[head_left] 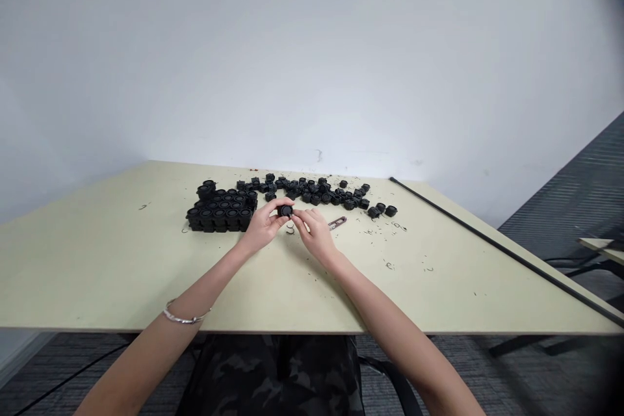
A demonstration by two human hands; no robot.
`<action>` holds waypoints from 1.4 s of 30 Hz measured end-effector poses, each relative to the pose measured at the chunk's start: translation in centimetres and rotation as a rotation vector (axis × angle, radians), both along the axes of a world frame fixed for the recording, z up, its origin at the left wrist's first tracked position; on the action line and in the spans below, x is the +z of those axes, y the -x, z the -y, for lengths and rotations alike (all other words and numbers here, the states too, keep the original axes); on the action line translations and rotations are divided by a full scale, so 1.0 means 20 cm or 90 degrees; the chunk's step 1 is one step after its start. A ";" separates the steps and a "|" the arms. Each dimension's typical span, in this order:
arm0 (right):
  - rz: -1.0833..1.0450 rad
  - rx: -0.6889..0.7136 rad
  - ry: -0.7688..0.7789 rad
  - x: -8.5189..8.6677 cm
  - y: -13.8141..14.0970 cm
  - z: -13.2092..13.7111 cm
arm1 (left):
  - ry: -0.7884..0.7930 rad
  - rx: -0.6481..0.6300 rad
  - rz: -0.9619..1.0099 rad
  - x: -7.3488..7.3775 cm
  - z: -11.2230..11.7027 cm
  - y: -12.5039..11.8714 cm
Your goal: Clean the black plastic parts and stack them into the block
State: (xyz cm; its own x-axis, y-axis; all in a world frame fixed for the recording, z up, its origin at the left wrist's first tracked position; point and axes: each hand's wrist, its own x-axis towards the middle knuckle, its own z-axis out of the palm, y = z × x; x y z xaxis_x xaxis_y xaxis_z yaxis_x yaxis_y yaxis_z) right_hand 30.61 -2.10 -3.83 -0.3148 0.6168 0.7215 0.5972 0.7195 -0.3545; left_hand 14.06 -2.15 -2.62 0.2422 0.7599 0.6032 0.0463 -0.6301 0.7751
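My left hand (263,226) is closed around a small black round part (285,210), held just above the pale table (97,260). My right hand (314,233) meets it from the right, fingertips pinched against the same part. A thin metal ring (290,229) lies on the table under the hands. Just left of them stands a neat block of stacked black parts (221,210). A loose pile of black parts (316,191) spreads behind the hands. A silver bracelet (185,318) circles my left wrist.
A small metal tool (337,223) lies right of my right hand. Tiny metal clips and bits (390,264) are scattered on the right side of the table. A long black rod (507,252) runs along the right edge. A white wall stands behind.
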 end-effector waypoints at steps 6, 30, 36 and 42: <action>0.021 -0.015 -0.042 -0.01 -0.01 -0.02 | 0.007 -0.030 0.065 0.01 0.01 -0.01; -0.006 0.077 0.100 0.01 0.00 0.01 | 0.133 -0.049 0.105 0.05 0.03 0.02; -0.003 0.079 0.092 0.01 -0.01 0.01 | 0.159 -0.071 0.139 0.05 0.03 0.02; 0.038 0.048 0.064 0.02 0.00 0.02 | 0.190 -0.084 0.157 0.06 0.04 0.01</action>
State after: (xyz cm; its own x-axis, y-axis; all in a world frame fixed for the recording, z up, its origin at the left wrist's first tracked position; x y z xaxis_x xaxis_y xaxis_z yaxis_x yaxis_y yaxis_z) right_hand 30.63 -2.58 -3.51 -0.4042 0.6579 0.6355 0.5645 0.7261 -0.3926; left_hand 13.94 -3.00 -1.48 0.2245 0.8827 0.4128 -0.2296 -0.3638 0.9027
